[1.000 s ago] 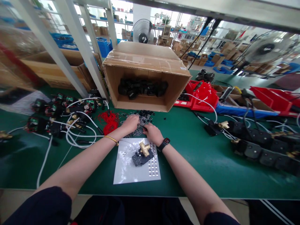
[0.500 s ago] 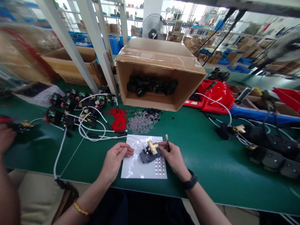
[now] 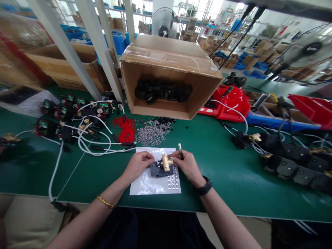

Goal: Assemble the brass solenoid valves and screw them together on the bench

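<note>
1. The black valve actuator housing (image 3: 156, 170) with a brass tee fitting (image 3: 165, 163) lies on a white sheet (image 3: 144, 189), in front of the person and between the two hands
2. The brass looks dense and smooth, so the unit probably feels top-heavy on the fitting's side and could slip under oily fingers; the housing looks like stiff plastic, likely firm enough to grip by its side walls
3. A thin white cable (image 3: 145, 149) runs from the unit to the left; it looks flexible, and its entry is probably the weak spot, so body or brass seems the better hold than the lead
4. The left hand (image 3: 137, 166) has its fingertips drawn together by the housing's rear left corner; I cannot tell whether they pinch anything
5. The right hand (image 3: 188, 166) is curled beside the fitting, a slim pen-like tool (image 3: 181, 152) gripped among its fingers and pointing up
6. Small shiny discs (image 3: 173, 183) sit in rows along the sheet's right side
7. Beyond the sheet are a heap of metal screws (image 3: 153, 134) and a tangle of red wire (image 3: 127, 133)
8. Behind these, a cardboard box (image 3: 168, 52) opens toward the person, with black parts (image 3: 163, 91) inside
</note>
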Motion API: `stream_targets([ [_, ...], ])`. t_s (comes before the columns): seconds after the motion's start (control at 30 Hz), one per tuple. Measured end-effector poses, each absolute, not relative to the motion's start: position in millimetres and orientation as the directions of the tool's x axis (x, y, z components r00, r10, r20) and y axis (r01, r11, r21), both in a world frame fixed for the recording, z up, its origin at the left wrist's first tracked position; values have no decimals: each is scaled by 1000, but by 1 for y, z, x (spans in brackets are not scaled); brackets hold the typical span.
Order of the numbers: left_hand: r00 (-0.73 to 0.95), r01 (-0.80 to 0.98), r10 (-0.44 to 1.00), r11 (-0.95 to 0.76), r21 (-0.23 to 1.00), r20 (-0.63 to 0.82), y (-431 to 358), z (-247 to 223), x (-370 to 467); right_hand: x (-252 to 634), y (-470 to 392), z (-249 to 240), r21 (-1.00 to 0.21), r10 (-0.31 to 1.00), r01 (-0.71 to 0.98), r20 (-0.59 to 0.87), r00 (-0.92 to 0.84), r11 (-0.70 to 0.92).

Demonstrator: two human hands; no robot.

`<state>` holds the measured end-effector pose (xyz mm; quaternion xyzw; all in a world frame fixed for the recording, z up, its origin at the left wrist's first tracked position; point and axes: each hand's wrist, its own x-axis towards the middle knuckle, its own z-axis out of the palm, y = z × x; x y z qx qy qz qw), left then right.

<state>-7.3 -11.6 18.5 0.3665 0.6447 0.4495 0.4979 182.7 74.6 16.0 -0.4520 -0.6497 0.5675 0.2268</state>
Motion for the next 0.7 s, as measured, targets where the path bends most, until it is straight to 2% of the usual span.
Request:
stream_targets([
  [0.37,-213,344,974,151,927,-79,-12,10,-6,191,74,29,-866,781,460,-144,-607,198],
  [0.7,103,576,977,-211,790,186,-14,10,-20,199,63,18,-748,702,437,52,-710,498],
])
